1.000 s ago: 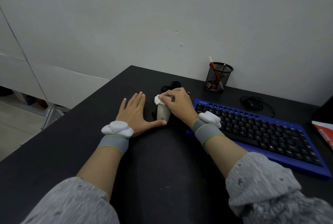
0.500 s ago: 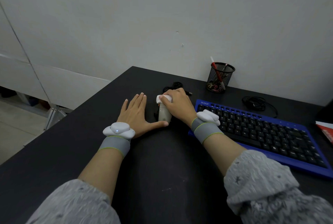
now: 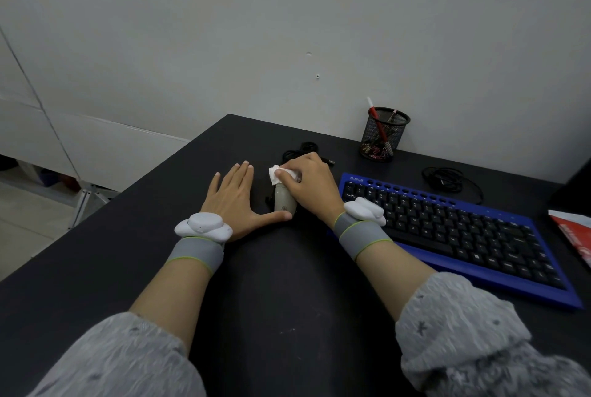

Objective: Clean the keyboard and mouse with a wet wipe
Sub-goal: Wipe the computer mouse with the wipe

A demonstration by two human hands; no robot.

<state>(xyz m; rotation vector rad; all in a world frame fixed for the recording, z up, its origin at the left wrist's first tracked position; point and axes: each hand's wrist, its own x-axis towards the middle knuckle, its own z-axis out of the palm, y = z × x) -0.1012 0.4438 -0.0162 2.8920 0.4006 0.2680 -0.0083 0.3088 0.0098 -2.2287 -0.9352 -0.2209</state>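
Two hands are down on the dark surface [image 3: 287, 294], both yours. Your left hand [image 3: 235, 200] lies flat, fingers straight & spread, thumb tip touching the near end of the mouse [image 3: 284, 203]. Your right hand [image 3: 308, 187] curls over the far part of the mouse, pinching a white wet wipe [image 3: 275, 172] against it; the wipe sticks out on the left side. Mouse sits btwn your hands, just left of the blue keyboard [image 3: 447, 233], which lies flat w/ black keys. Mesh pen cup [image 3: 383, 134] stands by the wall beyond the keyboard; a coiled black cable [image 3: 454, 179] lies near it.
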